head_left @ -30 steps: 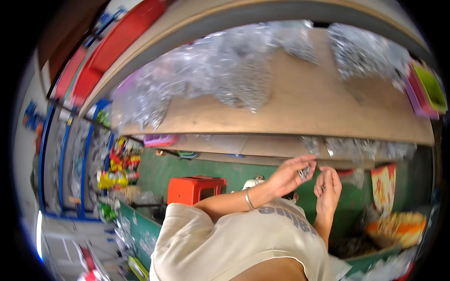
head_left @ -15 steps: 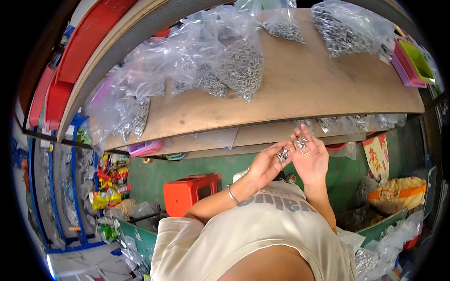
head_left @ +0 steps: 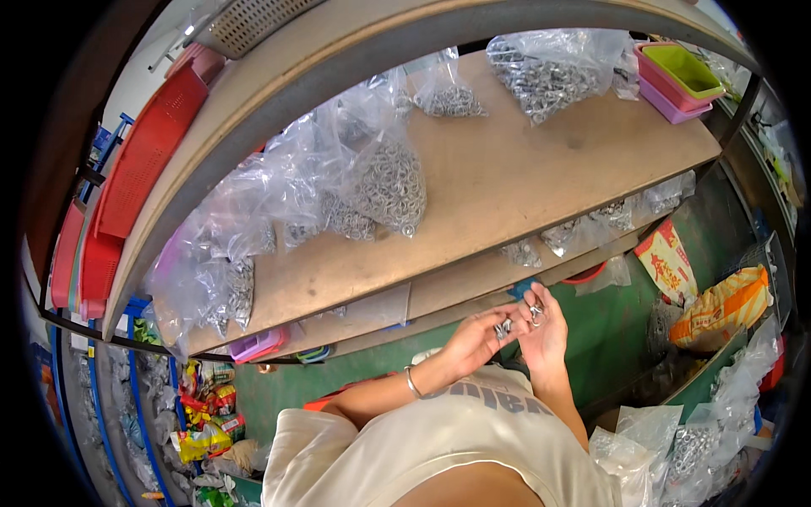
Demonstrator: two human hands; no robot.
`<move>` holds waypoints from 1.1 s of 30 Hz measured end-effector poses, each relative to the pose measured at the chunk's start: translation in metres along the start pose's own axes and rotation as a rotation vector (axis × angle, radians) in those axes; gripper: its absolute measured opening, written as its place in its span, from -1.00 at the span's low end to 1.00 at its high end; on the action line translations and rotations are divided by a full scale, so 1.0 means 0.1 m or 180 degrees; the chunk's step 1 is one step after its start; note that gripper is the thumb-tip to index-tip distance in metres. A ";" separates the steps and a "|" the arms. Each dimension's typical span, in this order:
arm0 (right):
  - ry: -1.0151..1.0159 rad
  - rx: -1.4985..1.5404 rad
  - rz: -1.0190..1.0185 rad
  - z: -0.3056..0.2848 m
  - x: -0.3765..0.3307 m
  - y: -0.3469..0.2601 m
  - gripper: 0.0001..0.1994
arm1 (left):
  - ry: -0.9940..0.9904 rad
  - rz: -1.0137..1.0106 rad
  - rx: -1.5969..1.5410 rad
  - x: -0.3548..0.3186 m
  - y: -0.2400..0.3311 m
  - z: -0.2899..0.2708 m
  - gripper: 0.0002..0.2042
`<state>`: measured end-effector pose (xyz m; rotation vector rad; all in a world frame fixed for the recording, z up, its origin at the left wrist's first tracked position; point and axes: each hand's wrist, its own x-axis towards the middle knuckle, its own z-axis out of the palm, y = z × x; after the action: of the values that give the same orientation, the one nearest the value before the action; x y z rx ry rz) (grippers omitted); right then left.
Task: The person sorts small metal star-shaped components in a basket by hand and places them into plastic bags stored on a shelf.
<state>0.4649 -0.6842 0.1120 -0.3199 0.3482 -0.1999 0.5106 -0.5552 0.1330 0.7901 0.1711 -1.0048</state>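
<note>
My left hand [head_left: 475,342], with a bangle on its wrist, is closed around small silver metal pieces [head_left: 503,328] that show at its fingertips. Right beside it, my right hand [head_left: 545,331] has its fingers curled over more shiny metal hardware [head_left: 535,314]; the exact kind is too small to make out. The two hands nearly touch in front of my shirt, just off the shelf's front edge. On the wooden shelf [head_left: 507,198] beyond them lie clear plastic bags of metal rings [head_left: 389,182] and similar small hardware [head_left: 545,80].
Stacked green and pink plastic baskets [head_left: 680,72] stand at the shelf's far right. Red baskets [head_left: 152,152] sit on the upper level at left. An orange-and-white sack [head_left: 722,308] rests at right. Part of a red stool [head_left: 342,393] shows behind my left forearm.
My view has turned, and the shelf sits lower. My right hand's fingers have curled in over the metal pieces, which lay on a more open palm before. My left hand keeps its pieces.
</note>
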 end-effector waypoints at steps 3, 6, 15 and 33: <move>0.0702 -0.0127 -0.0315 0.03 -0.06 -0.10 -0.78 | 0.0307 -0.0032 0.0455 0.06 -0.13 0.01 -0.79; 0.0687 0.0037 -0.0410 -0.14 -0.04 -0.25 -0.79 | 0.0393 -0.0179 0.0712 0.16 -0.19 0.13 -0.81; 0.0355 0.0572 0.0395 -0.67 0.06 -0.48 -0.78 | 0.0175 -0.0117 0.1154 0.41 -0.38 0.40 -0.79; 0.0655 0.0166 0.0137 -0.96 0.29 -0.92 -0.73 | 0.0577 -0.0071 0.0636 0.81 -0.49 0.79 -0.68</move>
<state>0.4441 -0.8032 0.0489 -0.2403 0.5519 -0.1998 0.4984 -0.6773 0.1260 1.0647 0.2381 -0.9809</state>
